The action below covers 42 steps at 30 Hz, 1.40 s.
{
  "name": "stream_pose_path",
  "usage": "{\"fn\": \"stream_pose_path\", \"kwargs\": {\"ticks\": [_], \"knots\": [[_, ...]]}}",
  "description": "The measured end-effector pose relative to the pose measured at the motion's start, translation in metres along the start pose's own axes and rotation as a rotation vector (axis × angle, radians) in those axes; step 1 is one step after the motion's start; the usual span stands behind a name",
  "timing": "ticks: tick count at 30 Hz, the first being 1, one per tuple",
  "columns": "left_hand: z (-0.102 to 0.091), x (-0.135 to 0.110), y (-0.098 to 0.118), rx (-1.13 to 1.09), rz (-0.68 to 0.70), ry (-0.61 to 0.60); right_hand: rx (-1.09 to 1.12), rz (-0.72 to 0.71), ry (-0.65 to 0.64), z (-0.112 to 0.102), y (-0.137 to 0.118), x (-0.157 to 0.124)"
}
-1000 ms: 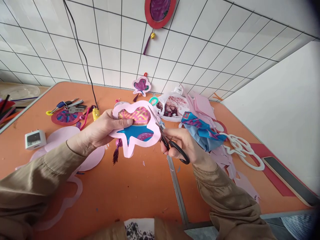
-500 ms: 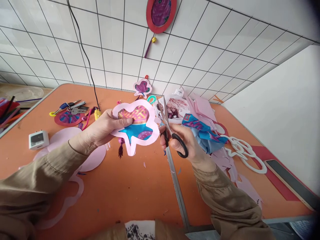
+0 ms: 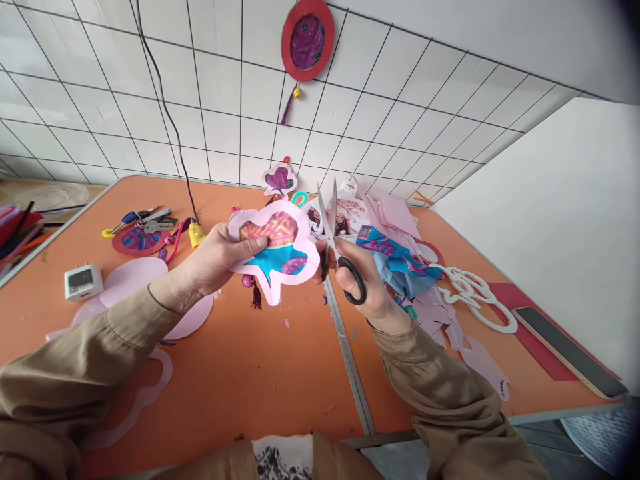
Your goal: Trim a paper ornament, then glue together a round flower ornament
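Observation:
My left hand (image 3: pixel 220 257) pinches the left side of a pink flower-shaped paper frame (image 3: pixel 311 250), its thumb on top. Blue, orange and purple patterned fabric (image 3: pixel 260 257) fills the frame's opening. In my right hand (image 3: pixel 373 283) are scissors (image 3: pixel 331 227) with black handles, their blades pointing up and spread apart. The blades stand just right of the frame's edge, not around it. Under the frame, a pink bead with a dark tassel (image 3: pixel 257 297) shows on the tabletop side.
An orange table (image 3: pixel 240 387) carries blue fabric (image 3: pixel 405 267), pink paper scraps (image 3: pixel 435 310), white cut-out rings (image 3: pixel 480 293), a phone (image 3: pixel 570 350), a white charger (image 3: pixel 83 283) and keys (image 3: pixel 150 223). A red oval ornament (image 3: pixel 329 43) hangs on the tiled wall.
The scissor blades have opened wider and shifted slightly away from the frame's edge. The frame has tilted a little in my left hand. The whole view has shifted slightly.

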<state>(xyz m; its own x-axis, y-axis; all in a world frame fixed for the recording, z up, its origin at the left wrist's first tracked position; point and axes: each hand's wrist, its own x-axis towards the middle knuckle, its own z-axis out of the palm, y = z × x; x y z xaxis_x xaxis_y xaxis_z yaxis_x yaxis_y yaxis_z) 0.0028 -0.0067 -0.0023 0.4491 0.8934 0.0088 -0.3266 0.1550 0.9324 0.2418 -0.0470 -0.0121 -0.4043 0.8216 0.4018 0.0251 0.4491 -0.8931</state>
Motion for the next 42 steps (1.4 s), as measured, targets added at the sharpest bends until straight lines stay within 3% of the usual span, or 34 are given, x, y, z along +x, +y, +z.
{"fn": "stream_pose_path", "kwargs": {"ticks": [5,11,17,27,37,42], "knots": [[0.003,-0.001,-0.003,-0.052,-0.008,0.026,-0.143,0.042,-0.008,0.005,-0.001,-0.002],[0.004,-0.002,-0.007,-0.052,-0.073,0.032,-0.135,-0.029,0.032,0.002,0.008,-0.002],[0.007,-0.001,-0.012,-0.077,-0.078,0.003,-0.129,-0.006,-0.011,0.0,0.009,-0.001],[0.007,0.001,-0.017,-0.093,-0.022,0.025,-0.101,0.084,0.023,-0.002,0.015,-0.002],[0.007,0.001,-0.02,-0.071,0.01,0.023,-0.066,0.017,0.045,0.0,0.012,0.001],[0.004,0.002,-0.018,-0.085,0.082,0.104,-0.13,0.057,0.071,-0.001,0.016,-0.001]]}}
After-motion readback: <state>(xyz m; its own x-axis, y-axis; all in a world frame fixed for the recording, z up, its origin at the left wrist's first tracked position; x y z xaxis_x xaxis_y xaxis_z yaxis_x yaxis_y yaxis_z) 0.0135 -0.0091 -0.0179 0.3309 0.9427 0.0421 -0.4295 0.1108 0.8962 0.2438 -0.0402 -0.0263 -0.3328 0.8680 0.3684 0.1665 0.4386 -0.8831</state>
